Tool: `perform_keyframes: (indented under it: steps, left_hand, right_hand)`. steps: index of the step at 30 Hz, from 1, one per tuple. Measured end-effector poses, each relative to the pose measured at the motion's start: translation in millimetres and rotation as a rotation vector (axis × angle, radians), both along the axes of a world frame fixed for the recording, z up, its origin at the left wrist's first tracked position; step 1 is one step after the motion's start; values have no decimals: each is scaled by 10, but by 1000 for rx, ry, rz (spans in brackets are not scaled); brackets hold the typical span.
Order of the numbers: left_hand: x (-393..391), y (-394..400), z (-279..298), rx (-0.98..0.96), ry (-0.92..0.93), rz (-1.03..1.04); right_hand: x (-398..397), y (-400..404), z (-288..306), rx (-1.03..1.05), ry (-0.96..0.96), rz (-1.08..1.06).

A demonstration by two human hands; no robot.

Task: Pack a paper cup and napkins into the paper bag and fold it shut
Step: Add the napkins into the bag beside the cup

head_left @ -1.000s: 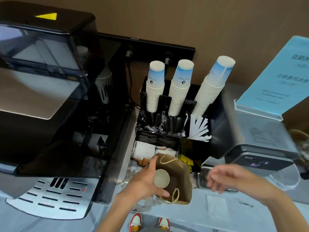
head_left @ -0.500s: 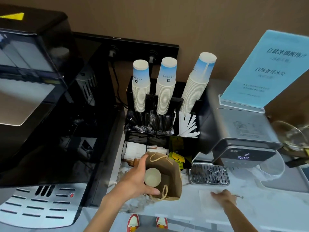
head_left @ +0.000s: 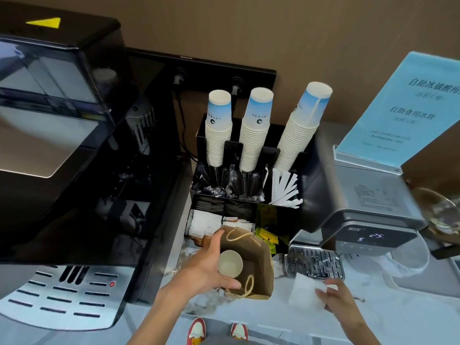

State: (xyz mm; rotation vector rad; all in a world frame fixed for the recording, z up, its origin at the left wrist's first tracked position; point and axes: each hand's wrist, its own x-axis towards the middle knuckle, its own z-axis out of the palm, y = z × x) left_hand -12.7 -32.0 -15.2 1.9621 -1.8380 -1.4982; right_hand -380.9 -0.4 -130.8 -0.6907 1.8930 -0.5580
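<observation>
Brown paper bag [head_left: 258, 265] gaping, white cup [head_left: 230, 263] upright inside, left hand [head_left: 206, 267] gripping rim, right hand [head_left: 336, 296] pinching napkin [head_left: 302, 291]

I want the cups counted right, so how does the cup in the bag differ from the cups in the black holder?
The cup in the bag stands alone, mouth up; the holder cups are stacked upside down. The bag hides its outside; theirs show blue print. Both are pale paper.

Dim, soft indoor light around me. Glare streaks the glossy black coffee machine [head_left: 62, 100]. My right hand [head_left: 341, 300] smears slightly with motion; the wide lens bends everything toward the edges.
</observation>
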Motion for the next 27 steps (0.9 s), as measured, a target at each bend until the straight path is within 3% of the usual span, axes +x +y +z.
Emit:
perform_keyframes:
  steps: [4, 10, 23, 27]
  left_hand:
    - [-26, -16, -7, -3, -11, -8]
    - [-14, -11, -15, -7, -9, -14]
    - [0, 10, -4, -13, -3, -17]
    - [13, 16, -9, -23, -1, -16]
  right_hand:
    - [184, 75, 280, 24, -294, -45]
    - [352, 94, 429, 80, -550, -130]
    - [566, -152, 1262, -223, -482, 148]
    - [802, -332, 1661, -286, -425, 341]
